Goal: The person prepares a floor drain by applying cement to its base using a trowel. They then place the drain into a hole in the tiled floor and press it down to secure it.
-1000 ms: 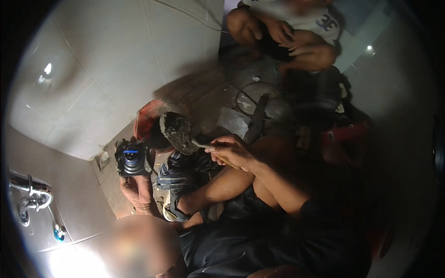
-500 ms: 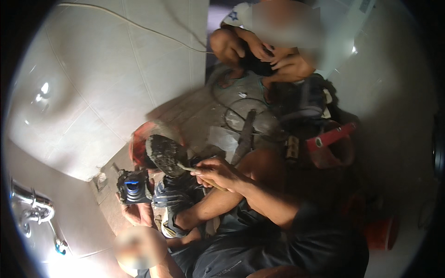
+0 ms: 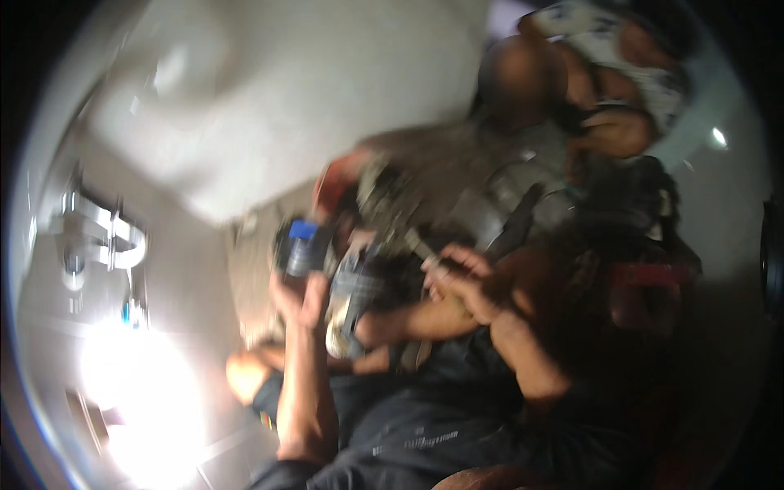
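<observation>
My left hand (image 3: pixel 302 298) is closed around the underside of a dark, mortar-smeared fitting (image 3: pixel 304 253) with a ribbed grey body and a bright blue part on top. To the right of it, my right hand (image 3: pixel 461 282) grips the handle of a trowel (image 3: pixel 384 192), its broad blade coated in wet grey mortar. The blade is above and beside an orange-red bucket (image 3: pixel 331 186), apart from the fitting. Motion blur softens the fingers and the edges of both held things.
Another person (image 3: pixel 621 98) crouches at the upper right. A chrome faucet (image 3: pixel 114 233) is on the left wall, above a bright glare. A long dark tool (image 3: pixel 523 216) lies on the floor ahead; a red-handled bucket (image 3: pixel 645 302) stands at the right.
The whole view has shifted, so everything appears further right and the picture is blurred. My left forearm now shows fully. The other person leans with the head lower. Both hands keep their holds.
</observation>
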`<state>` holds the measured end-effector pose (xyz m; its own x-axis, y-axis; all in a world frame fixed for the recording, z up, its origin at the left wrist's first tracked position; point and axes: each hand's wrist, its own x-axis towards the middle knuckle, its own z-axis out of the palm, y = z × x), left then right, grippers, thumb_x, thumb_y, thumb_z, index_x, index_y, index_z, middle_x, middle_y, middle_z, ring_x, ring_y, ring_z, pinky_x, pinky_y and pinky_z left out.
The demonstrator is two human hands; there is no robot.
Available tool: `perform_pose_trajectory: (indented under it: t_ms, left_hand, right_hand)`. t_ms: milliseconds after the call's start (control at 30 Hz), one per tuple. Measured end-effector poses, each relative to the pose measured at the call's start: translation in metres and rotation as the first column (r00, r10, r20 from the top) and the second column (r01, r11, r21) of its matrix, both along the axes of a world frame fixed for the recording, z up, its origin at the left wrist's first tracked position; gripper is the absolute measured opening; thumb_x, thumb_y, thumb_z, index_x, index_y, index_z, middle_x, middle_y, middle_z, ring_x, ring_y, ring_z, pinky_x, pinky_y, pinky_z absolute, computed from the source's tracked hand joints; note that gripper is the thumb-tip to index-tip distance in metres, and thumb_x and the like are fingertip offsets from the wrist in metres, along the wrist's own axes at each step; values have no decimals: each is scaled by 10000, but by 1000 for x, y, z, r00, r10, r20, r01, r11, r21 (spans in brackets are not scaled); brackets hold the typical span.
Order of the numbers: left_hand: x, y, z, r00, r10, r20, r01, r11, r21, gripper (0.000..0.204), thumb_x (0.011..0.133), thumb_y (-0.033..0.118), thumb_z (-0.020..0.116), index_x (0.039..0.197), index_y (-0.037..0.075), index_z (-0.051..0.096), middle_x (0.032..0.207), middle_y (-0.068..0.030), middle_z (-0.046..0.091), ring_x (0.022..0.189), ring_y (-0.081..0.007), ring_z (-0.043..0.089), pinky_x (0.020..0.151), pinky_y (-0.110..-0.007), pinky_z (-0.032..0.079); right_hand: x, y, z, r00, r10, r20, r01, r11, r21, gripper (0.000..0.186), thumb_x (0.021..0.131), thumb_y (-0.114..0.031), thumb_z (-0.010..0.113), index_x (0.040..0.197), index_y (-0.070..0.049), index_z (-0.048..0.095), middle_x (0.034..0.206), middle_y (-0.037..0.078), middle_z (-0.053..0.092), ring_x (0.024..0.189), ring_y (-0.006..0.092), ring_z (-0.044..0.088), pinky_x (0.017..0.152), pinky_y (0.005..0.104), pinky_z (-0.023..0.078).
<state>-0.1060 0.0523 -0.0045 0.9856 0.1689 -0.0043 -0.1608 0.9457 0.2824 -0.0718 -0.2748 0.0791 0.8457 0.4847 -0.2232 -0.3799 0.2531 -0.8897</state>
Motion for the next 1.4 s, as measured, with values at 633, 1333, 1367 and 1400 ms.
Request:
perform_pose_trajectory:
  t_ms: [633, 1333, 1367, 1400]
  left_hand:
    - [27, -54, 76, 972, -88, 219, 147, 952, -269, 634, 993, 410, 671, 1433, -3, 476, 1457, -248, 498, 1358, -399, 505, 1137, -653, 426]
    - [42, -54, 66, 984, 49, 171, -36, 997, -73, 808, 944, 411, 734, 1445, -102, 362, 1444, -297, 452, 1340, -422, 494, 1103, -536, 507]
    - [42, -53, 65, 983, 59, 173, -46, 996, -78, 808, 943, 415, 734, 1440, -105, 366, 1437, -295, 461, 1330, -418, 504, 1090, -529, 519]
    - [43, -50, 62, 984, 57, 171, -40, 995, -97, 797, 945, 415, 731, 1434, -103, 375, 1426, -292, 471, 1321, -414, 512, 1078, -525, 528]
  right_hand:
    - [-53, 24, -14, 487, -34, 873, 495, 834, -244, 220, 927, -56, 727, 1076, 23, 586, 922, 129, 621, 778, 219, 632, 685, 333, 522]
    - [-32, 32, -36, 302, 208, 931, 701, 613, -364, 206, 927, -28, 728, 1094, 19, 617, 1042, 167, 653, 947, 315, 664, 838, 381, 541]
    - [-32, 31, -34, 289, 213, 933, 696, 622, -358, 211, 925, -24, 730, 1097, 17, 616, 1042, 167, 650, 951, 309, 661, 840, 377, 539]
    - [-32, 31, -32, 277, 219, 936, 690, 632, -352, 216, 922, -19, 732, 1100, 16, 614, 1042, 167, 648, 954, 303, 658, 841, 374, 537]
